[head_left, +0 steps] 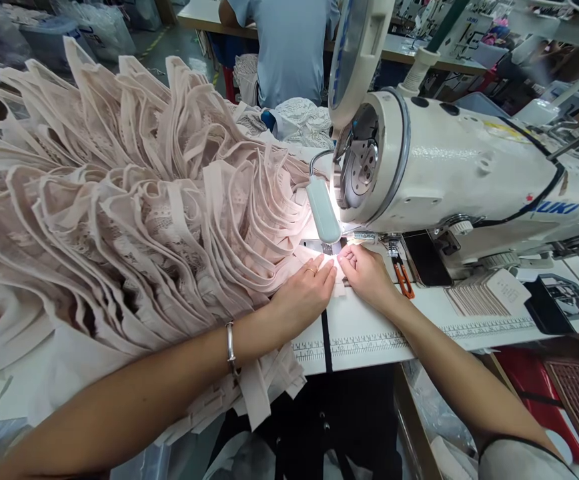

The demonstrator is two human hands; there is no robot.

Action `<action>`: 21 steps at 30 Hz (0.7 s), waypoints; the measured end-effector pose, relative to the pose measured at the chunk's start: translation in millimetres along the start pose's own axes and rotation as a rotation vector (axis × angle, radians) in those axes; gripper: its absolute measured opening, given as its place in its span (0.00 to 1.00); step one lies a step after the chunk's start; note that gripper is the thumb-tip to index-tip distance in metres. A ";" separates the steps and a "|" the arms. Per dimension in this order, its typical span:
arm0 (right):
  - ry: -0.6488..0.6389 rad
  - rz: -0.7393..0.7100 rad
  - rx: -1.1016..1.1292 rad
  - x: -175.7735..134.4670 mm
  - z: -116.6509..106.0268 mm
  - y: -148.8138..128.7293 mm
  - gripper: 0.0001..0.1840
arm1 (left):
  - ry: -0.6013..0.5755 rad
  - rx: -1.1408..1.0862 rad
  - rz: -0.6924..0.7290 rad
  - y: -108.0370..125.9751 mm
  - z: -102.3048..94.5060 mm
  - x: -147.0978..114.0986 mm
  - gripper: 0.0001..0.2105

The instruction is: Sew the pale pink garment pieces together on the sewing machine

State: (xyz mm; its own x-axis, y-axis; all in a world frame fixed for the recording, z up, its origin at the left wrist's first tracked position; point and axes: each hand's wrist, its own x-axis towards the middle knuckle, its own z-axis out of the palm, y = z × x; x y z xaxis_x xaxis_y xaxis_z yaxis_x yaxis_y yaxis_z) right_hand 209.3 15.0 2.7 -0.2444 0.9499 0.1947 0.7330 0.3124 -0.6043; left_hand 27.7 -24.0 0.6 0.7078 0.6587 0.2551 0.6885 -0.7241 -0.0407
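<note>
Left hand (307, 288), head view: fingers lie extended, flat on pale cloth (339, 289) at the needle end of the sewing machine (459, 157), forearm (169, 379) slanting toward the machine. Right hand (368, 275): nearer the machine's body, fingers curl, thumb beside forefinger at the cloth; pinch cannot be confirmed. Cloth: lies beneath both hands' fingertips, long axis indeterminate.

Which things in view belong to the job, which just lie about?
In use:
pale pink lacy fabric, at left hand and right hand
white sewing machine
lit pale-green lamp

Apparently lying about:
orange-handled snips
black phone-like slab
fanned beige card-like stack
</note>
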 end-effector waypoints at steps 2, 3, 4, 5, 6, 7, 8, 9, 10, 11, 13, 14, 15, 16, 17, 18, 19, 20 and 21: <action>-0.005 0.001 -0.030 -0.2 -0.7 1.4 0.07 | -0.011 0.035 0.007 -0.3 0.5 1.2 0.16; -0.004 -0.005 -0.042 -0.7 -1.8 2.3 0.07 | -0.014 0.040 0.014 -0.5 1.3 1.6 0.16; -0.001 -0.021 -0.049 -1.7 -3.5 3.4 0.08 | -0.013 0.038 0.022 -0.7 2.5 1.8 0.16; 0.003 -0.053 -0.053 -3.1 -5.5 4.6 0.08 | -0.007 0.030 0.028 -0.9 4.0 1.9 0.16; 0.006 -0.100 -0.056 -4.8 -7.7 5.8 0.08 | 0.005 0.018 0.030 -1.2 5.6 1.8 0.16; 0.004 -0.159 -0.065 -6.8 -9.7 6.8 0.09 | 0.020 0.005 0.030 -1.5 7.3 1.7 0.15; 0.001 -0.222 -0.081 -8.9 -11.2 7.5 0.10 | 0.038 -0.007 0.025 -1.8 8.8 1.4 0.15; -0.005 -0.282 -0.108 -11.0 -12.1 7.9 0.11 | 0.059 -0.014 0.007 -2.0 9.8 1.1 0.15; -0.012 -0.335 -0.151 -13.1 -12.1 7.6 0.12 | 0.076 -0.014 -0.024 -2.1 10.1 0.8 0.14; -0.019 -0.377 -0.213 -14.9 -11.3 6.9 0.13 | 0.087 -0.009 -0.066 -2.0 9.7 0.7 0.14; -0.033 -0.431 -0.373 -17.7 -8.1 4.2 0.15 | 0.083 0.012 -0.146 -0.7 7.1 1.0 0.13; -0.039 -0.450 -0.455 -18.5 -6.3 2.6 0.16 | 0.071 0.023 -0.158 0.5 5.4 1.5 0.13; -0.047 -0.468 -0.524 -18.8 -4.8 1.2 0.17 | 0.061 0.033 -0.144 2.1 3.8 2.4 0.13; -0.052 -0.487 -0.572 -18.5 -3.9 0.1 0.18 | 0.058 0.046 -0.111 4.1 2.7 3.5 0.14; -0.057 -0.509 -0.600 -17.8 -3.7 -0.3 0.19 | 0.064 0.062 -0.071 6.1 2.3 4.9 0.14; -0.064 -0.534 -0.610 -16.5 -4.3 0.1 0.20 | 0.076 0.081 -0.036 8.0 2.6 6.5 0.14; -0.076 -0.552 -0.612 -14.9 -5.5 1.3 0.21 | 0.088 0.097 -0.016 9.6 3.6 8.1 0.14; -0.092 -0.558 -0.608 -12.9 -7.3 3.4 0.21 | 0.096 0.108 -0.007 10.6 5.2 9.7 0.13; -0.111 -0.548 -0.601 -10.8 -9.4 6.2 0.21 | 0.097 0.114 -0.007 10.8 7.0 11.2 0.13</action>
State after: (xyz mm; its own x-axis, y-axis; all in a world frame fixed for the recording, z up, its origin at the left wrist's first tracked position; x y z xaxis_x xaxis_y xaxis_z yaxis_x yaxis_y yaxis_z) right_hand 222.4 6.6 4.2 -0.7050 0.6655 0.2452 0.6985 0.7114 0.0775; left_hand 44.2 -23.0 -3.7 0.6885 0.6365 0.3476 0.7104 -0.6883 -0.1467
